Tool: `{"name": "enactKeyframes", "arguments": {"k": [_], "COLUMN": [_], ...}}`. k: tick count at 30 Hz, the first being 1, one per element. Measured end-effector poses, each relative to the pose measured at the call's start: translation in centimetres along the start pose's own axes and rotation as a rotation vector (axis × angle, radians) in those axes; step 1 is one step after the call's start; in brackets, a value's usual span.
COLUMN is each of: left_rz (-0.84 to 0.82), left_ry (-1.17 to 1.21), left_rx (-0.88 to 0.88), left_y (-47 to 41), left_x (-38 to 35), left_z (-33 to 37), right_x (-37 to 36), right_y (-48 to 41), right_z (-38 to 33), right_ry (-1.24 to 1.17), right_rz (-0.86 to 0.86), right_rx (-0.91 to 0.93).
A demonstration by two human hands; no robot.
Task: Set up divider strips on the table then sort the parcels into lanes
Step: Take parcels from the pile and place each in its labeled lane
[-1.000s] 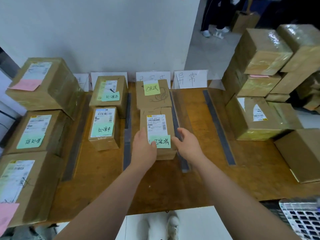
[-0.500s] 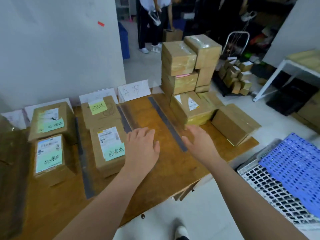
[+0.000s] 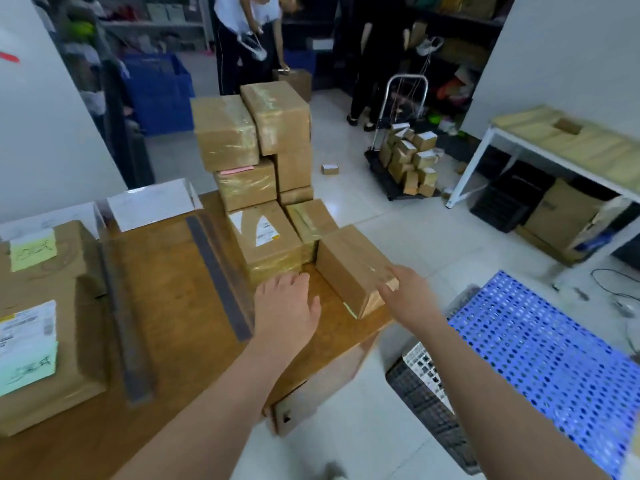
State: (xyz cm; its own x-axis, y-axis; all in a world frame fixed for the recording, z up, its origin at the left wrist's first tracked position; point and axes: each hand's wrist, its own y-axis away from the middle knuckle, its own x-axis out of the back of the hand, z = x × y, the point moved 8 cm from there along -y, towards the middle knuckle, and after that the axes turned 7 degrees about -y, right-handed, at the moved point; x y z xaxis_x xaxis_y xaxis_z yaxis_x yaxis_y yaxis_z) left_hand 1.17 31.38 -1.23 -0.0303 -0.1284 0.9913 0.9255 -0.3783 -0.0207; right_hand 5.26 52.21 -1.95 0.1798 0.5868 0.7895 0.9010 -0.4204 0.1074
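Dark divider strips already down on the wooden table [image 3: 173,341]: one strip [image 3: 218,275] runs near-to-far mid-table, another [image 3: 124,320] left of it. White paper lane signs [image 3: 152,206] stand at the far edge, one heading each lane, presumably so that each lane reads at a glance.

Left lane holds two sorted parcels, the near one [image 3: 52,358] and the far one [image 3: 45,258] each carrying a green sticky note. Unsorted stock sits to the right of the strips: a tall stack of taped boxes [image 3: 249,133] at the far right, a white-labelled parcel [image 3: 266,237] below it, and a plain brown parcel [image 3: 349,265] lying at the table's near right corner, closest to reach.

Hands apart, both open-fingered and gripping nothing. Left hand [image 3: 287,306] hovers palm-down over the wood just left of the plain parcel. Right hand [image 3: 412,299] is at the parcel's near right end, fingers extended over its corner; whether they touch it I cannot tell. The hands bracket the box on both sides, which suggests a two-handed lift.

Judgement: strip set-up done, sorting under way; this parcel looks like the next pick. It shows no label on top, so it may need turning before a lane can be chosen.
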Motion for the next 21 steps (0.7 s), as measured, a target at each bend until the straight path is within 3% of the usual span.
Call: {"name": "enactKeyframes", "arguments": {"k": [5, 9, 14, 18, 21], "left_rz": [-0.100, -0.213, -0.321, -0.261, -0.247], "left_ry": [0.079, 0.348, 0.525, 0.621, 0.710], "left_rx": [0.107, 0.207, 0.250, 0.354, 0.459], "left_y": [-3.7, -5.9, -6.7, -5.4, -4.2], "left_x": [-3.2, -6.2, -8.8, -9.6, -10.3], "left_z": [5.6, 8.1, 9.4, 8.2, 6.9], "right_x": [0.7, -0.6, -1.7, -2.7, -4.1], "right_y": [-5.1, -7.9, -9.1, -8.1, -7.2], "right_z": [5.8, 8.3, 9.1, 9.2, 8.8], "right_ry": [0.003, -0.049, -0.325, -0.573, -0.711], "right_rz": [-0.136, -0.257, -0.216, -0.182, -0.275], "right_rx": [-0.043, -0.077, -0.112, -0.144, -0.158]}}
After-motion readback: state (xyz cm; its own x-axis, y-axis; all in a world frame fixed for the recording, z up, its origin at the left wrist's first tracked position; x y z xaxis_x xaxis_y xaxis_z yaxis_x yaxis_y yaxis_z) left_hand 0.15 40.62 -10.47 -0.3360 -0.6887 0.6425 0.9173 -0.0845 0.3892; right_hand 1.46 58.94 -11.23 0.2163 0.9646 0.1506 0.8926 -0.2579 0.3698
